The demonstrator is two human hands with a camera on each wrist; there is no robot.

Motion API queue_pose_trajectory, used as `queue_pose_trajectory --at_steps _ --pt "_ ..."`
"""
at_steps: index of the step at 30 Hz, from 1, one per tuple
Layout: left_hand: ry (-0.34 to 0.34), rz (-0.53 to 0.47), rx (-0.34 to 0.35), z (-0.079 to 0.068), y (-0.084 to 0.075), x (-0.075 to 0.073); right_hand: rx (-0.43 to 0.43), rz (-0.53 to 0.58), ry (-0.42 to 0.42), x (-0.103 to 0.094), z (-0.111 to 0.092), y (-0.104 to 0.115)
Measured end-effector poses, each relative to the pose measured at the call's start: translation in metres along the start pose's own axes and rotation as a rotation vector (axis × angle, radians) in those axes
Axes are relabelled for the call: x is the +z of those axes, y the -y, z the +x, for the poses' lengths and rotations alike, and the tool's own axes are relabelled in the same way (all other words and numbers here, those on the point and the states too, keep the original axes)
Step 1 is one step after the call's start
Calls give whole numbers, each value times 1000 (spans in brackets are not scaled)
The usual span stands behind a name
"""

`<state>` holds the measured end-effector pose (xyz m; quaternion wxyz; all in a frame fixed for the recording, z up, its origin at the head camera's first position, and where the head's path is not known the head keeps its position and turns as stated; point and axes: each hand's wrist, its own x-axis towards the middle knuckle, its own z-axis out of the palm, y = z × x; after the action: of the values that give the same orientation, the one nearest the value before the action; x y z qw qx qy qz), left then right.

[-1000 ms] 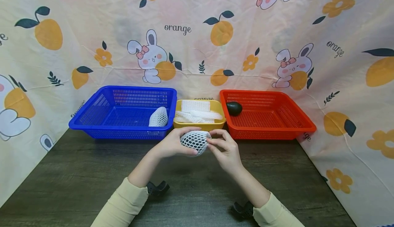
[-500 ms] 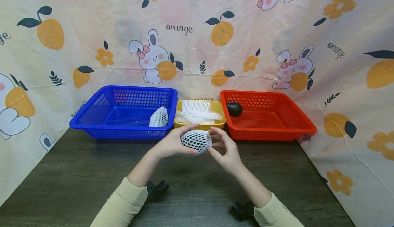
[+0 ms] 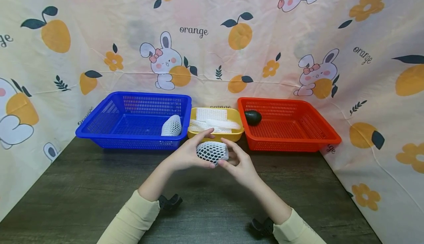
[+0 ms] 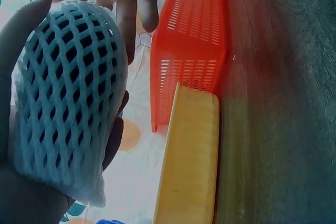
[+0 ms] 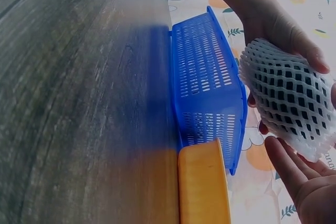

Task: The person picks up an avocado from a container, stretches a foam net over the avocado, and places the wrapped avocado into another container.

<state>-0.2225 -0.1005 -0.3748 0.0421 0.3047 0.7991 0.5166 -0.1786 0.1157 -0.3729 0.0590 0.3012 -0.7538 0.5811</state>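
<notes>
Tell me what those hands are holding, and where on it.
A netted dark object: the left hand grips its left end; the right hand cups its right.

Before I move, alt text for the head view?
A left hand grips a white foam-netted dark oval object, right hand at its end, above a dark wood-grain table. Behind, left to right: blue plastic basket with another netted piece, small yellow plastic tub of white foam nets, red plastic basket with a bare dark oval object.
</notes>
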Motion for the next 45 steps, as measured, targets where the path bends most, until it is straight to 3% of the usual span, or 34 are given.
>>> queue_pose_trajectory --at_steps 9,15,20,30,40,45 --pt "14 31 18 0 1 1 -36 15 -16 3 1 -6" --pt "93 15 16 -1 2 -1 -15 43 -44 2 3 -33" --pt "137 8 4 -3 3 -5 11 111 -77 -3 4 -35" --pt "-15 -16 44 -2 0 -9 -6 219 -133 -8 5 -35" --pt "-72 -20 -32 1 -1 -9 -31 155 -186 -9 5 -34" --pt "-87 -45 -21 1 -2 -11 -23 150 -208 -10 5 -32"
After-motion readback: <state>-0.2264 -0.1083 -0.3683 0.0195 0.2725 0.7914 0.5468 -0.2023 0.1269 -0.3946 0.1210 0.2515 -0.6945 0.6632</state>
